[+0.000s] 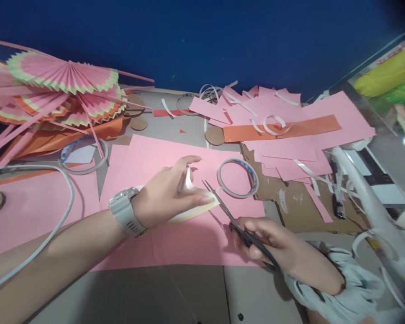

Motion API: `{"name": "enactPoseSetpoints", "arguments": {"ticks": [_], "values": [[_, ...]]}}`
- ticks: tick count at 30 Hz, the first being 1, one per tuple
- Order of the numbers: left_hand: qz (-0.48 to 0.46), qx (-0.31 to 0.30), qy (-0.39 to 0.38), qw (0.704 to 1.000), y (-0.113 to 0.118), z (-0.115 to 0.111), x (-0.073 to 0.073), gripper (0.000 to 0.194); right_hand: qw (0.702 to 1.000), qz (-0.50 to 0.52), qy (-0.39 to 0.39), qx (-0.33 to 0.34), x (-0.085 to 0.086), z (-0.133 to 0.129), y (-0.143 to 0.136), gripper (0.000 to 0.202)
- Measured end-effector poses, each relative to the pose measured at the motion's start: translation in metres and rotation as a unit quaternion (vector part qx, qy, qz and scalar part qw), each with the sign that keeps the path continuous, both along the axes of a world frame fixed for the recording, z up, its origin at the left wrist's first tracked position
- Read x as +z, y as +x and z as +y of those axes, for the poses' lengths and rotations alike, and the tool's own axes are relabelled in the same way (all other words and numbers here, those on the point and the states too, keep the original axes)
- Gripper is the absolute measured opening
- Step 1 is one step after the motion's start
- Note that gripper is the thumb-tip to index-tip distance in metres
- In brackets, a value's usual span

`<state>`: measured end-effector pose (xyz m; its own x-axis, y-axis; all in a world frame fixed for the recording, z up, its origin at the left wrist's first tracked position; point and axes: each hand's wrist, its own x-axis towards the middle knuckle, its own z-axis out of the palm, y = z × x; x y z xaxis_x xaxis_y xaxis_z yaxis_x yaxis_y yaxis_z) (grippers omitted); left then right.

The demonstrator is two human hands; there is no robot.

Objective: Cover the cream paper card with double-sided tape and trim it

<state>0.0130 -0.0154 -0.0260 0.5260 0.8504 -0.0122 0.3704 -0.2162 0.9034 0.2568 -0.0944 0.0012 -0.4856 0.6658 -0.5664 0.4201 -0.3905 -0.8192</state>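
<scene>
L forearm [70,249] bare, L hand [167,193] pinching white-yellow strip [197,211]; R hand [285,246] grips scissors [236,223] near its end; fans [67,76] look done, pink sheet [189,247] unpleated.

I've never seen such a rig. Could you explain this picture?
No machine here: a head-worn camera looks forward and down at its wearer's bare hands. The left hand, with a pale grey wristwatch, holds a white and yellow paper piece. The right hand holds black-handled metal scissors, blades close to it. Underneath lie pink paper sheets, a grey ring-shaped tape roll near their right edge. Beyond are piled pink paper pieces crossed by an orange paper strip and, at left, pleated pink paper fans.
</scene>
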Motion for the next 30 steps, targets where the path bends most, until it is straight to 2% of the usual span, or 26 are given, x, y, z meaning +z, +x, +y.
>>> {"name": "enactPoseSetpoints", "arguments": {"ticks": [15,20,24,27,30], "values": [[-0.006,0.002,-0.003,1.000,0.000,0.000,0.003,0.069,0.999,-0.031,0.005,-0.010,0.002,0.001,-0.003,0.017],[-0.045,0.002,-0.031,0.999,0.002,-0.001,0.003,0.071,1.000,-0.014,0.013,-0.012,0.002,0.002,-0.004,0.015],[-0.084,-0.009,-0.049,0.995,0.004,-0.001,0.004,0.073,1.000,-0.006,-0.015,0.002,0.006,0.004,-0.005,0.011],[-0.112,-0.033,-0.054,0.992,0.003,0.000,0.010,0.069,1.000,-0.017,-0.004,0.016,0.008,0.005,-0.004,0.012],[-0.061,-0.064,-0.083,0.993,-0.001,0.002,0.021,0.068,0.999,-0.031,0.014,0.031,0.007,0.006,-0.001,0.023]]}}
